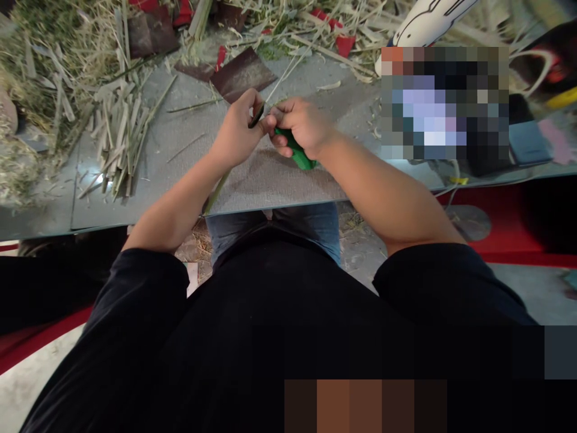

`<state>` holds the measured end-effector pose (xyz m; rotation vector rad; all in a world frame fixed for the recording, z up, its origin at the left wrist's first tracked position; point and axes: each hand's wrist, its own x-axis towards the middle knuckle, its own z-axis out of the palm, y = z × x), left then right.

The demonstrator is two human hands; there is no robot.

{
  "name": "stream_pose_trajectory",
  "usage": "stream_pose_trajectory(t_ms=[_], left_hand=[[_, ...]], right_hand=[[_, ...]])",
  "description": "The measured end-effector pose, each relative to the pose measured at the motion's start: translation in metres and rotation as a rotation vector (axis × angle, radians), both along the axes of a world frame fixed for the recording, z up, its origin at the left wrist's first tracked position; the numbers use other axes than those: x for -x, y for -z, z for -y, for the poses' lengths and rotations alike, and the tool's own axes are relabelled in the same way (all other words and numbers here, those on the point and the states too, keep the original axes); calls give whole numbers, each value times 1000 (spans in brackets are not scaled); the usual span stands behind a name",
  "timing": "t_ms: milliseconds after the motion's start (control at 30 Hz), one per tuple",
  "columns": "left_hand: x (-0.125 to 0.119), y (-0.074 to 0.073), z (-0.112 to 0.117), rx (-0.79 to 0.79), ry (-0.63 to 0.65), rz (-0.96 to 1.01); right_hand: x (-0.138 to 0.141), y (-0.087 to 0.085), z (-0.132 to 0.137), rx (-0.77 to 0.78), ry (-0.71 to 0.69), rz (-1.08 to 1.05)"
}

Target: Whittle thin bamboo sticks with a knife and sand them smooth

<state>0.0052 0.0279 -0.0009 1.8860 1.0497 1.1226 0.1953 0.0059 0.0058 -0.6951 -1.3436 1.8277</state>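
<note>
My right hand (309,126) is closed around a green-handled tool (297,150); its working end is hidden by my fingers. My left hand (238,132) is closed in a pinch, its fingertips meeting those of the right. A small dark flat piece (256,115) shows at the left fingers. From between the hands a thin pale strip (283,75) runs up and away over the table. Beneath my left wrist a green stem strip (219,191) slants down to the table's front edge.
Cut stem pieces (119,138) lie heaped on the grey table (270,186) at left, beside fine plant shavings (36,66). Brown sandpaper-like sheets (243,73) and red scraps (345,45) lie beyond my hands. A white printed object (428,21) and a blurred-out area are at right.
</note>
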Motion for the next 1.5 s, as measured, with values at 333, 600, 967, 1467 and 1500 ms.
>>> stream_pose_trajectory(t_ms=[333,600,967,1467,1500], left_hand=[[2,-7,8,49,37,-13],[2,-7,10,109,118,27],[1,-5,7,16,68,-28],[0,-18,15,46,98,19],[-1,-18,15,48,100,20]], right_hand=[[-6,-10,4,-156,107,194],[-11,-8,6,-64,-185,234],[-8,-9,5,51,-189,233],[-5,-8,7,-67,-103,233],[-6,-6,6,-71,-114,213]])
